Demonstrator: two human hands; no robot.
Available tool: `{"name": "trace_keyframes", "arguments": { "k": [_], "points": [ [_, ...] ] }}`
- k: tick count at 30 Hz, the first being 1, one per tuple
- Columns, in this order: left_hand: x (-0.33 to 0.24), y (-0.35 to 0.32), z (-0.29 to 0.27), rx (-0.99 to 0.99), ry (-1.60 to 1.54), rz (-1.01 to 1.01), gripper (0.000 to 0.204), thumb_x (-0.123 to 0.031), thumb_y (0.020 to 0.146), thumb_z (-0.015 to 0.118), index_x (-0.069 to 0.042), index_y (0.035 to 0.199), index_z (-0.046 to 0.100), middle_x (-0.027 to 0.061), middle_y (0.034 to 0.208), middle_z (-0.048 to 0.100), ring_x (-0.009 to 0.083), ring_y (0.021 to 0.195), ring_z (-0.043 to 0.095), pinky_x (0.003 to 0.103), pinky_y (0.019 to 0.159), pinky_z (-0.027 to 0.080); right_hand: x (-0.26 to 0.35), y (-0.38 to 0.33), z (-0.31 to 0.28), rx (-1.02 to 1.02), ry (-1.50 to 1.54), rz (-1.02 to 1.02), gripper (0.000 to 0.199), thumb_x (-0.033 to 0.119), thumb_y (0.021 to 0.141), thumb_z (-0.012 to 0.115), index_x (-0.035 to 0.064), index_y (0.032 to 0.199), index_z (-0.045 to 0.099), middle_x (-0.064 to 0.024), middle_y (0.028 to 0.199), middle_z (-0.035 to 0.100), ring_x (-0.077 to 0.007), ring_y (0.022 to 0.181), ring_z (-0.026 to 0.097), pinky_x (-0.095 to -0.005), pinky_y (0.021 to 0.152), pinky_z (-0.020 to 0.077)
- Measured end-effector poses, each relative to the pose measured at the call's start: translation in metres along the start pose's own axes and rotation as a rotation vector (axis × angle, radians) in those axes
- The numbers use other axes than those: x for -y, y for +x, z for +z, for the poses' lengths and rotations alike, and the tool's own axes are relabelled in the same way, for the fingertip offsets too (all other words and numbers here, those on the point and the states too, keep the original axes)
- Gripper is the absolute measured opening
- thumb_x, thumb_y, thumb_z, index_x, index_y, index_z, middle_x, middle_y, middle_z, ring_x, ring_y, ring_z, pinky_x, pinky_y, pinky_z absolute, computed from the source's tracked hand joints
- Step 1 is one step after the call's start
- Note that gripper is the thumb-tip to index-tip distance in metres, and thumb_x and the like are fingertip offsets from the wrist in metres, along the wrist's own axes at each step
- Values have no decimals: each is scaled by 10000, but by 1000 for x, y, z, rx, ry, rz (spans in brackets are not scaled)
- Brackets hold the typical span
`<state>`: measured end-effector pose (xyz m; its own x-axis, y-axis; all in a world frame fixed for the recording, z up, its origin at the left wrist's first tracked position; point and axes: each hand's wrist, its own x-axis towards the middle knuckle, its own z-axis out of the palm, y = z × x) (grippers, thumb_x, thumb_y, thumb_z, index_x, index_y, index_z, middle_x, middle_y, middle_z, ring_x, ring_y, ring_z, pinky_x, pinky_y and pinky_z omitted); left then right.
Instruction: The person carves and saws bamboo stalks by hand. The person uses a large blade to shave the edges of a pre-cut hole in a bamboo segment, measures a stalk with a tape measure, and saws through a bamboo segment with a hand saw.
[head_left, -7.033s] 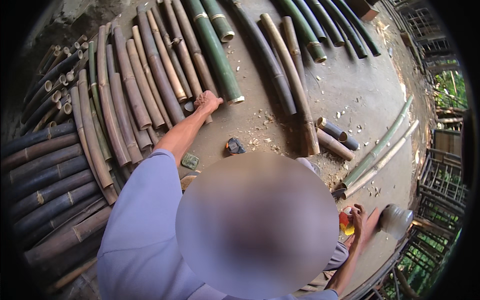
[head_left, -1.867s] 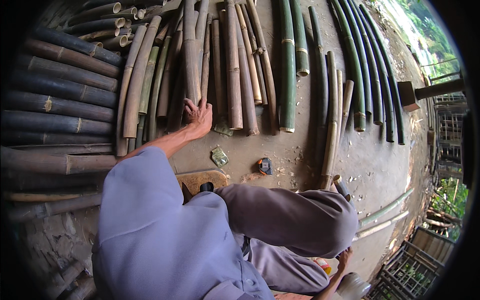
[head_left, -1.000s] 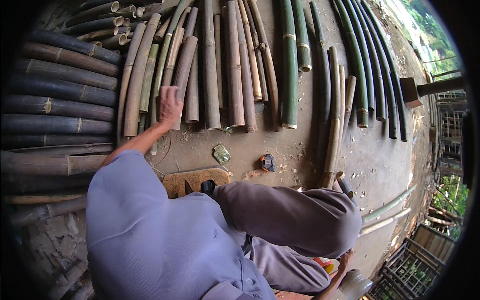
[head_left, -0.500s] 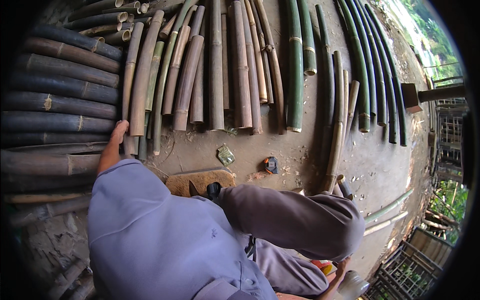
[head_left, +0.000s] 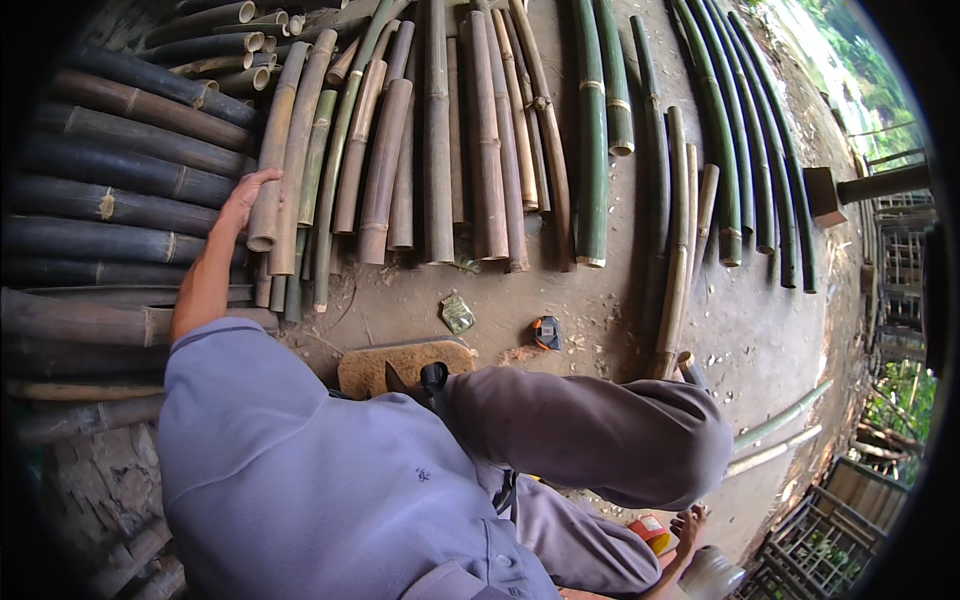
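My left hand [head_left: 250, 197] is closed round the side of a brown bamboo pole [head_left: 274, 150], a little above its near cut end. That pole lies at the left end of a row of upright-running brown and greenish poles, and its hollow end faces me. At the lower right, beyond my bent knee, my right hand [head_left: 688, 526] hangs with fingers slightly curled and apart, holding nothing that I can see. Beside it are a red and yellow round object [head_left: 651, 532] and a clear plastic container [head_left: 712, 573].
Dark bamboo poles [head_left: 120, 205] are stacked crosswise at the left. Green poles [head_left: 592, 150] lie at the centre and right. A worn wooden block [head_left: 365, 372], a tape measure [head_left: 546, 332] and a small green packet [head_left: 457, 312] rest on the floor before me.
My left hand has moved farther from me along the pole's side, and the pole's near end has come up and shifted. My right hand has risen slightly, fingers more visible.
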<state>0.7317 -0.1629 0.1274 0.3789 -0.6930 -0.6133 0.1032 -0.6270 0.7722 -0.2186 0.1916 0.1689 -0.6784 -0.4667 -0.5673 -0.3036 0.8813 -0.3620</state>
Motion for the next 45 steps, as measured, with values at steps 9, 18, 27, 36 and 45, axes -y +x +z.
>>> {"name": "trace_keyframes", "arguments": {
  "k": [9,18,27,36,45],
  "points": [
    [44,-16,171,114,-169,153,392,-301,715,723,-18,922,547,87,740,597,169,604,616,317,552,544,1,-4,-12,-21,0,-15,304,213,880,596,39,1129,586,-75,959,650,-148,881,600,-311,710,494],
    [35,13,114,-245,167,308,922,-229,616,761,121,1336,304,231,1095,546,259,820,630,346,572,545,-12,-11,-15,-17,-36,-6,301,220,879,596,38,1118,597,-73,981,656,-148,923,600,-318,743,494],
    [73,0,13,-627,959,452,747,-278,647,753,-41,1276,425,247,1229,468,420,1124,480,467,943,410,-11,-12,-15,29,-182,-63,299,228,878,597,37,1108,609,-70,1003,662,-147,965,599,-326,776,495],
    [42,-17,-14,-715,1083,60,692,-200,566,773,-140,1204,510,175,1086,635,376,1007,610,478,844,493,-60,0,-44,113,-837,-440,282,220,866,603,68,1101,632,-58,1028,674,-165,1034,589,-321,816,496],
    [63,12,-58,-689,968,197,780,-236,523,795,-24,1226,535,243,1138,587,385,1090,545,407,948,438,-54,0,-24,53,-399,-150,286,204,864,603,79,1120,619,-58,1002,668,-172,992,589,-308,776,496]
  ]
}}
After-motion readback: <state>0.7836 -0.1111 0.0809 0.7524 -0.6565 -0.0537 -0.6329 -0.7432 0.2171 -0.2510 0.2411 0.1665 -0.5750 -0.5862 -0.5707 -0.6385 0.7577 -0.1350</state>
